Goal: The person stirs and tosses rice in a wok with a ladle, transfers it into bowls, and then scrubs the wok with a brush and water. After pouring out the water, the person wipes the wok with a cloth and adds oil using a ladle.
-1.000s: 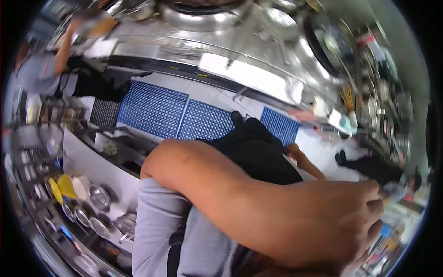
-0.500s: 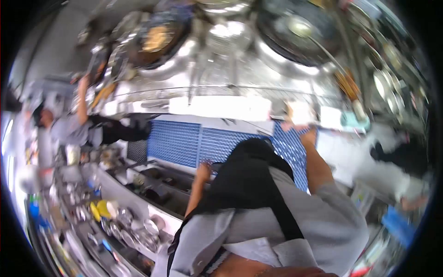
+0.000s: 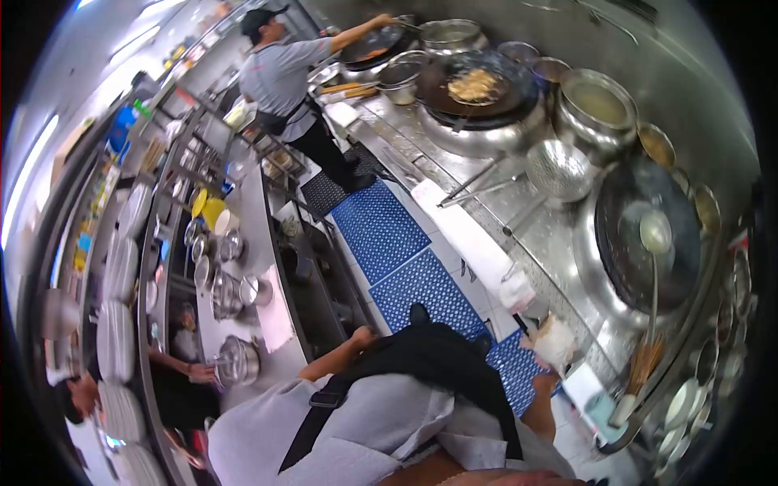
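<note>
Hanging apart — both hands (image 3: 364, 337), the right (image 3: 545, 379) near pale cloth (image 3: 556, 342).

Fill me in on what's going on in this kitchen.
The wearer's right hand is at what looks like a crumpled pale cloth; whether it grips it is unclear. The left hand is beside the black apron. A ladle lies in the nearest wok, and food sits in a second wok. Farther along, a co-worker in grey reaches toward a third wok. Another person's hand is at a metal pot.
</note>
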The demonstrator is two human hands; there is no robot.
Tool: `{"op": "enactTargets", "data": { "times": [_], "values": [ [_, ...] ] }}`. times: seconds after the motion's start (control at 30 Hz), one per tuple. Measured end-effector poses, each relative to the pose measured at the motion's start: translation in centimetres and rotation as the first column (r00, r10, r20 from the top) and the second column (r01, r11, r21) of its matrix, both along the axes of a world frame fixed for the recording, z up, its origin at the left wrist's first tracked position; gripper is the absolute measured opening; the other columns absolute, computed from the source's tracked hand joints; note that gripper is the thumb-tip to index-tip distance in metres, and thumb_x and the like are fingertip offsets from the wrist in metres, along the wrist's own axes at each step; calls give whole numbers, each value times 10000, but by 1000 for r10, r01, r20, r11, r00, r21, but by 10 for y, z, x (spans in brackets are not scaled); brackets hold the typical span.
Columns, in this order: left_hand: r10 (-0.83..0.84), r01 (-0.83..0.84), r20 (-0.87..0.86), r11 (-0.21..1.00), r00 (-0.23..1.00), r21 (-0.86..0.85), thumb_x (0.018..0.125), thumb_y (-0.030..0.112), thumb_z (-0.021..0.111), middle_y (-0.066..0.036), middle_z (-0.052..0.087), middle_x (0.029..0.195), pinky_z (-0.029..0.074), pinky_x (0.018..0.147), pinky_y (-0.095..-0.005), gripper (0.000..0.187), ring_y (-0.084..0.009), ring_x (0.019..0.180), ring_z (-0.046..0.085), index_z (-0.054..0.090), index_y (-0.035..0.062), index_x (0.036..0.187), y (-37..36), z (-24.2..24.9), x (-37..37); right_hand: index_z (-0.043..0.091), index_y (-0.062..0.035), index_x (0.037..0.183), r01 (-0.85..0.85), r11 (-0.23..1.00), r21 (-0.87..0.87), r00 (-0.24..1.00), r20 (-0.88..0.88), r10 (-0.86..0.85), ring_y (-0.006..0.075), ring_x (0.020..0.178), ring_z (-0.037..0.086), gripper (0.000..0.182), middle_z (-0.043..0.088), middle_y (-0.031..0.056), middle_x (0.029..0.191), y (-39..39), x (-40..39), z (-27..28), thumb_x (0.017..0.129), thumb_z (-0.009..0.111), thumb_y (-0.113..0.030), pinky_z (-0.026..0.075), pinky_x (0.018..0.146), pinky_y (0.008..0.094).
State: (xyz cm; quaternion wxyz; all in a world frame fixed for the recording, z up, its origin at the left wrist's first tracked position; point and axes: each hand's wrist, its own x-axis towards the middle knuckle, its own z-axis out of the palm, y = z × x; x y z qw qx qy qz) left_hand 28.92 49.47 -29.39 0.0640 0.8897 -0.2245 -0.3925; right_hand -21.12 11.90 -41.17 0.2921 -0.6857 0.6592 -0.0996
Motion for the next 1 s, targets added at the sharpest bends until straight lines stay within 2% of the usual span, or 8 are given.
{"op": "enactTargets", "data": {
  "times": [0.1, 0.33, 0.47, 0.63, 0.77, 0.8, 0.87, 1.0],
  "values": [
    [-47, 49, 17, 990, 999, -134, 810, 295, 648, -183, 724, 1014, 529, 877, -426, 323, -351, 967, 684, 744, 97, 1046, -37, 3, -16, 640, 26, 958, -5, 1000, 23, 998, 55, 4, 346, 998, 628, 269, 655, 203, 1047, -7, -2, -3, 810, 682, -194, 492, 885, 418],
    [-39, 42, 16, 968, 999, -249, 805, 300, 664, -172, 726, 1028, 537, 861, -429, 323, -344, 963, 688, 748, 93, 1038, -64, 35, -11, 641, 24, 967, -2, 991, 135, 992, 122, -14, 339, 988, 631, 270, 658, 199, 1040, -39, 55, 29, 821, 671, -201, 495, 874, 414],
    [-5, 2, -40, 998, 999, -59, 782, 348, 671, -165, 725, 1041, 539, 856, -430, 344, -334, 971, 688, 763, 93, 995, -42, 27, 1, 642, 23, 972, -63, 983, 172, 983, 181, 31, 335, 982, 632, 271, 659, 198, 1036, -51, 114, 48, 826, 664, -204, 496, 868, 411],
    [-205, 210, -67, 974, 976, 81, 837, 467, 581, -173, 703, 1127, 526, 904, -450, 440, -349, 1056, 665, 763, 124, 1043, -3, -79, 47, 643, 21, 979, -223, 965, 137, 950, 254, 183, 331, 975, 634, 272, 661, 195, 1031, -79, 204, 94, 834, 656, -208, 498, 861, 409],
    [-44, 47, 39, 996, 998, -77, 789, 361, 603, -184, 720, 982, 537, 770, -466, 342, -361, 901, 693, 763, 106, 950, 4, -116, 57, 644, 20, 984, -325, 939, 117, 921, 265, 286, 327, 969, 636, 273, 663, 194, 1027, -94, 268, 136, 840, 650, -212, 500, 855, 406],
    [-59, 56, -17, 987, 998, -152, 779, 335, 604, -184, 723, 945, 535, 752, -464, 329, -350, 861, 695, 760, 93, 939, 21, -181, 63, 644, 20, 986, -338, 934, 116, 918, 261, 299, 326, 968, 637, 274, 663, 193, 1026, -92, 277, 150, 841, 649, -213, 500, 853, 406],
    [-127, 114, -49, 972, 991, -206, 785, 319, 604, -183, 723, 911, 535, 738, -453, 314, -334, 825, 691, 760, 90, 932, 15, -195, 71, 644, 19, 988, -376, 920, 108, 908, 243, 343, 324, 965, 637, 275, 664, 192, 1024, -89, 299, 170, 844, 645, -215, 501, 850, 405],
    [47, -105, -373, 985, 927, -137, 803, 249, 690, -116, 735, 1009, 544, 795, -471, 272, -302, 883, 684, 764, 66, 989, 6, -127, 101, 645, 18, 994, -455, 884, 105, 879, 208, 428, 320, 959, 639, 276, 665, 190, 1021, -85, 347, 190, 850, 639, -218, 503, 844, 402]
  ]
}}
